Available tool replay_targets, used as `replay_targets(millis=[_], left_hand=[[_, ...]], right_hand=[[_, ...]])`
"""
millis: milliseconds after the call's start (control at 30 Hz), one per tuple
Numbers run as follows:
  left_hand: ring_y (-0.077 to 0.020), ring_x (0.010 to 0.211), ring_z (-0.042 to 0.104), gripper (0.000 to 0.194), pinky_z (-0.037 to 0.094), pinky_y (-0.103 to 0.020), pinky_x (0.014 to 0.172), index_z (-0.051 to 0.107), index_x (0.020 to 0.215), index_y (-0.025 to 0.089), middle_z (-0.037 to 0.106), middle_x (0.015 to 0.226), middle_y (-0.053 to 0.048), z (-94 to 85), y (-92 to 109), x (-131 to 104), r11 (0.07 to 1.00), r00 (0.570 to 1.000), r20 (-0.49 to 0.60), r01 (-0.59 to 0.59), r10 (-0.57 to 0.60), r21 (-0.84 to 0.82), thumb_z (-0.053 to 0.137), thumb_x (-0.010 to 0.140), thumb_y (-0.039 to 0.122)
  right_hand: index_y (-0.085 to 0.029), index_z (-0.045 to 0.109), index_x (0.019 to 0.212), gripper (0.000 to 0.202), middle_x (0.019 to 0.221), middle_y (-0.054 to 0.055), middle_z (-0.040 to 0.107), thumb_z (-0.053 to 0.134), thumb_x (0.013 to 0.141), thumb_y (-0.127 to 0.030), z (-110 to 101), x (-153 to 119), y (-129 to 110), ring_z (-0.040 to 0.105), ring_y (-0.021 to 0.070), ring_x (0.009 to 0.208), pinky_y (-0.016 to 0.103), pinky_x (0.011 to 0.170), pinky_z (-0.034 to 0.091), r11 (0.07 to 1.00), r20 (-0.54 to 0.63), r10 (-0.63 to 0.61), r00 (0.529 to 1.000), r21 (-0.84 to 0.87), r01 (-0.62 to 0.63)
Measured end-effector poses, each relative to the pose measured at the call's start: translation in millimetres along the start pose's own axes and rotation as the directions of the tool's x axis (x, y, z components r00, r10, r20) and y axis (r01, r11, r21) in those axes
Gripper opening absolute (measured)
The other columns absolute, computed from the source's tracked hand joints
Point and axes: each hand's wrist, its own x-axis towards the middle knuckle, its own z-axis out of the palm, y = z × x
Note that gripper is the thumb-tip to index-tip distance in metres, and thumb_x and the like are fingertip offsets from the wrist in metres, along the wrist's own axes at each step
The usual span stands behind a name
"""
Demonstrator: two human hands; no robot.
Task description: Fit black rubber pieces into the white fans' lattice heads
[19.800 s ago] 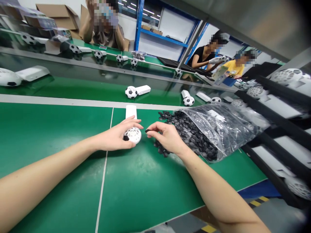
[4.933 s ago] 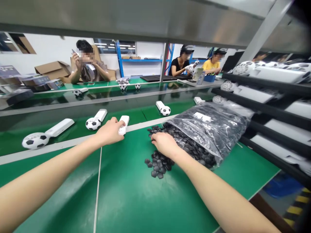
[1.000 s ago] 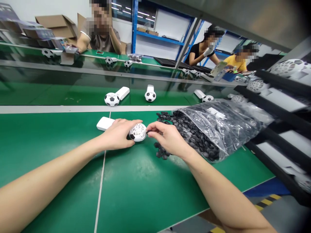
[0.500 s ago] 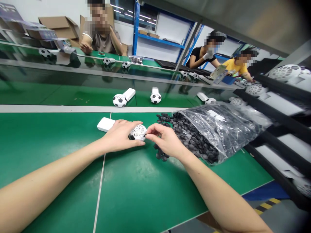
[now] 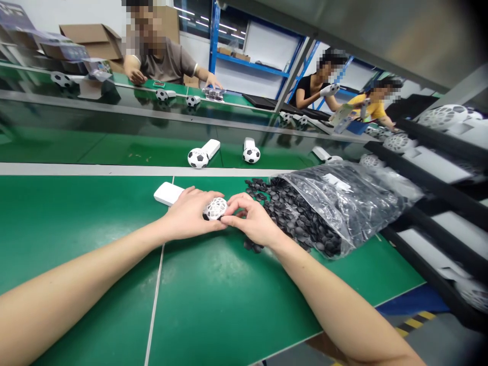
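Note:
My left hand [image 5: 192, 211] is wrapped round a white football-shaped device [image 5: 216, 207] on the green table. Its white handle [image 5: 168, 193] sticks out to the left beyond my knuckles. The ball has an open web pattern, with dark patches low on its side. My right hand [image 5: 246, 216] is closed in a pinch against the ball's right side, its thumb beside a small black piece [image 5: 220, 218], partly hidden by the fingers. Just right of that hand, a heap of loose black pieces [image 5: 292, 218] spills from a clear plastic bag [image 5: 354, 198].
Beyond the pale rail [image 5: 95, 169], a conveyor belt [image 5: 145, 152] carries finished-looking football devices [image 5: 198, 158]. Black racks [image 5: 423, 178] with white parts stand close on the right. Several co-workers [image 5: 163, 56] sit across the line.
My right fingertips have moved slightly left and closed in against the ball, which has turned a little. Devices on the belt have shifted right. The co-worker opposite has lowered a hand to the table.

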Motion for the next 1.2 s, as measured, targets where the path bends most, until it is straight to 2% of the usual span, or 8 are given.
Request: replay_targets(millis=[167,367,533,633,733,833,1067,1200], left_hand=[[-0.0271,0.094,0.051,0.057,0.038,-0.040,0.083,0.053,0.112,0.023,0.062,0.099,-0.005,-0.9,1.0,0.8,1.000,1.000,0.014,0.020,-0.020,-0.016,0.057,0.065,0.056],[-0.0264,0.092,0.053,0.055,0.039,-0.038,0.080,0.054,0.111,0.024,0.062,0.097,-0.005,0.3,0.1,1.0,0.998,1.000,-0.001,0.001,-0.001,-0.058,0.059,0.065,0.054],[-0.0280,0.101,0.050,0.063,0.036,-0.040,0.086,0.047,0.119,0.020,0.058,0.112,-0.007,1.6,-2.9,0.2,0.999,0.999,0.015,-0.032,0.032,-0.044,0.059,0.066,0.051],[-0.0300,0.108,0.045,0.079,0.036,-0.041,0.089,0.037,0.128,0.017,0.052,0.121,-0.011,1.6,-6.7,0.7,0.999,0.998,0.054,-0.004,0.007,-0.045,0.063,0.062,0.052],[-0.0289,0.110,0.045,0.074,0.035,-0.041,0.091,0.040,0.127,0.019,0.052,0.122,-0.009,1.2,-9.4,1.1,0.997,0.998,0.063,-0.014,0.018,-0.070,0.062,0.064,0.051],[-0.0278,0.108,0.046,0.069,0.035,-0.040,0.091,0.043,0.124,0.019,0.054,0.120,-0.008,0.9,-9.6,1.0,0.997,0.998,0.057,-0.029,0.033,-0.074,0.062,0.065,0.049],[-0.0277,0.108,0.046,0.069,0.036,-0.040,0.091,0.044,0.123,0.017,0.054,0.121,-0.008,-1.3,-5.9,0.9,0.998,0.997,0.070,-0.017,0.021,-0.060,0.061,0.065,0.049],[-0.0279,0.109,0.046,0.067,0.035,-0.040,0.092,0.044,0.123,0.018,0.053,0.121,-0.008,-1.5,-5.7,0.9,0.998,0.998,0.065,-0.018,0.023,-0.063,0.060,0.066,0.049]], right_hand=[[-0.018,0.053,0.075,0.020,0.102,0.002,0.053,0.068,0.064,-0.024,1.6,3.2,4.6,0.055,0.0150,0.089,0.028,0.071,0.048,0.991,0.029,0.101,0.994,0.091,-0.103],[-0.020,0.046,0.081,0.031,0.083,-0.002,0.059,0.070,0.064,-0.029,3.6,6.9,5.1,0.058,0.0135,0.074,0.025,0.062,0.047,0.978,0.108,0.144,0.984,0.139,-0.158],[-0.021,0.054,0.086,0.018,0.094,0.001,0.055,0.065,0.071,-0.022,3.7,-0.3,-2.0,0.053,0.0149,0.090,0.025,0.069,0.045,0.979,-0.035,-0.136,0.990,-0.161,0.128],[-0.021,0.059,0.086,0.009,0.093,0.003,0.054,0.051,0.082,-0.019,1.5,-5.4,-5.1,0.050,0.0139,0.090,0.028,0.080,0.042,0.826,0.047,-0.372,0.927,-0.439,0.354],[-0.018,0.059,0.089,0.017,0.092,0.006,0.056,0.042,0.088,-0.021,-0.5,-7.3,-5.5,0.049,0.0161,0.089,0.030,0.080,0.042,0.689,0.169,-0.440,0.882,-0.566,0.452],[-0.016,0.057,0.098,0.021,0.095,0.009,0.056,0.038,0.089,-0.021,-2.2,-7.4,-6.0,0.049,0.0174,0.089,0.030,0.077,0.043,0.642,0.215,-0.413,0.885,-0.620,0.451],[-0.018,0.061,0.089,0.013,0.085,0.003,0.057,0.048,0.086,-0.018,-12.6,-5.1,-11.1,0.053,0.0117,0.081,0.024,0.075,0.044,0.809,0.107,-0.344,0.933,-0.471,0.352],[-0.019,0.059,0.088,0.011,0.085,0.001,0.058,0.049,0.085,-0.016,-15.7,-5.8,-13.1,0.055,0.0118,0.081,0.025,0.077,0.045,0.839,0.141,-0.255,0.957,-0.459,0.292]])
